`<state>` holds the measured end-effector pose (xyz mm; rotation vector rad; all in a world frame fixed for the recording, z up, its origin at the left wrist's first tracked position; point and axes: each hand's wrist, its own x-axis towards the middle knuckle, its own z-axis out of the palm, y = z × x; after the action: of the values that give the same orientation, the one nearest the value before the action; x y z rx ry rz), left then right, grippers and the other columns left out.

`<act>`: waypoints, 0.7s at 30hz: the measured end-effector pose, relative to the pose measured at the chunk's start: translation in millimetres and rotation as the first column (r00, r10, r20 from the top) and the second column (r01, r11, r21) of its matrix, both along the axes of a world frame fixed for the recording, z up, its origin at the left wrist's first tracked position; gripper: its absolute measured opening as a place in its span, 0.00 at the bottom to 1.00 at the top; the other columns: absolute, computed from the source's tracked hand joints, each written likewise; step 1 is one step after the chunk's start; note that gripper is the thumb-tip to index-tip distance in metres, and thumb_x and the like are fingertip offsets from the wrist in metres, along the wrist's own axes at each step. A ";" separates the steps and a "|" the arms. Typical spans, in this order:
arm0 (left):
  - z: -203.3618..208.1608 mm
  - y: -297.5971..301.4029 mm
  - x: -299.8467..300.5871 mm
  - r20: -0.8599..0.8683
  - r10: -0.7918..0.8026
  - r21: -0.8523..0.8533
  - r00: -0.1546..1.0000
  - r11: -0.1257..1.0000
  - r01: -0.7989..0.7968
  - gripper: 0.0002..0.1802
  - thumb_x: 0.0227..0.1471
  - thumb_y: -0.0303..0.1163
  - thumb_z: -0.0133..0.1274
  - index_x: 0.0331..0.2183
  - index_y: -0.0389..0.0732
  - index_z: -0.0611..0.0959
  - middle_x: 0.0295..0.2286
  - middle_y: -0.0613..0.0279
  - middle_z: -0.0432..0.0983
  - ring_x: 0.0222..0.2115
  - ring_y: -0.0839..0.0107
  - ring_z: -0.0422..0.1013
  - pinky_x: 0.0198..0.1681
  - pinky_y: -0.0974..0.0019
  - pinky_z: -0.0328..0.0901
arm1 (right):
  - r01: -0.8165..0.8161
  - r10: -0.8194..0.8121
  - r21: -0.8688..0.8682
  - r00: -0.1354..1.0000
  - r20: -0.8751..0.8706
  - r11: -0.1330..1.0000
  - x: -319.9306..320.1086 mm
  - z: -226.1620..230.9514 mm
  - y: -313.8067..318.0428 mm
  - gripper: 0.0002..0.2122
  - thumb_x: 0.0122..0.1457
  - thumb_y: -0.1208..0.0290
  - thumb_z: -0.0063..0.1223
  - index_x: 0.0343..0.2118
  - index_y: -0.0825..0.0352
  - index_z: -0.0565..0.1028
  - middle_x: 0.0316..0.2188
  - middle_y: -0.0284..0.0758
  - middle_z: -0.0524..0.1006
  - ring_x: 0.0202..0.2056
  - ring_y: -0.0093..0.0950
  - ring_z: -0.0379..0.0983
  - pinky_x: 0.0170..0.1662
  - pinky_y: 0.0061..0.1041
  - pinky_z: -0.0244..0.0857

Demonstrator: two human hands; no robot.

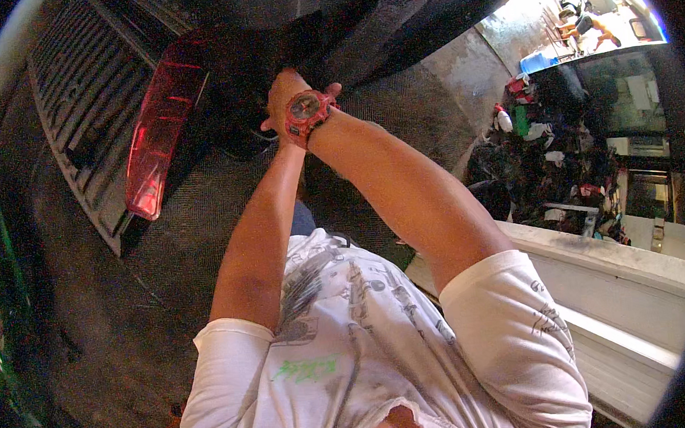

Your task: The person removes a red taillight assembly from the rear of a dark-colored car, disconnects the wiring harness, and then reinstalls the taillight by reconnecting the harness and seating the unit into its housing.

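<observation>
The hands (287,89) overlap at the red watch (304,108), just right of the red tail light (163,131); I cannot tell how the fingers stand. The step looks like handling at the wrists; next seems to call for uncrossing them.

1. We see a smooth, shiny red plastic lamp (164,139), upper left.
2. We see a dull, bumpy dark panel (92,93) beside it.
3. We see a white cloth shirt (362,357), dull and wrinkly, low in the middle.
</observation>
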<state>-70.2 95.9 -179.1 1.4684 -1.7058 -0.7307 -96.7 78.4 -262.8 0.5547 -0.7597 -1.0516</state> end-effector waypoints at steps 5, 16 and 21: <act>4.4 -1.7 -2.9 -0.001 0.065 -0.012 0.998 0.998 -0.065 0.28 0.59 0.44 0.59 0.56 0.41 0.76 0.52 0.49 0.76 0.54 0.52 0.70 0.59 0.50 0.62 | -0.462 -0.242 0.112 -0.231 0.942 0.880 10.3 64.1 18.0 0.56 0.38 0.18 0.50 0.73 0.40 0.57 0.75 0.20 0.51 0.76 0.39 0.40 0.63 0.86 0.35; 23.4 -14.6 -11.4 0.011 0.255 -0.050 0.967 0.966 -0.254 0.28 0.58 0.45 0.59 0.56 0.43 0.77 0.53 0.51 0.75 0.56 0.52 0.69 0.61 0.49 0.61 | -0.670 -0.209 0.055 -0.152 0.966 0.740 -7.2 48.2 -28.6 0.57 0.46 0.18 0.48 0.75 0.49 0.50 0.77 0.28 0.48 0.76 0.39 0.38 0.63 0.85 0.33; 28.4 -20.1 -10.0 0.009 0.322 -0.079 0.947 0.944 -0.320 0.28 0.58 0.45 0.59 0.56 0.44 0.77 0.54 0.52 0.75 0.57 0.52 0.68 0.61 0.48 0.61 | -0.497 0.146 0.160 0.521 0.841 0.853 -2.6 66.7 -38.0 0.57 0.47 0.18 0.47 0.75 0.50 0.50 0.76 0.26 0.49 0.76 0.37 0.39 0.68 0.74 0.33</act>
<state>-80.2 75.8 -150.7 1.6526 -1.4432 -0.4692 -99.2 40.3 -196.1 1.5477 -1.1884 -0.5243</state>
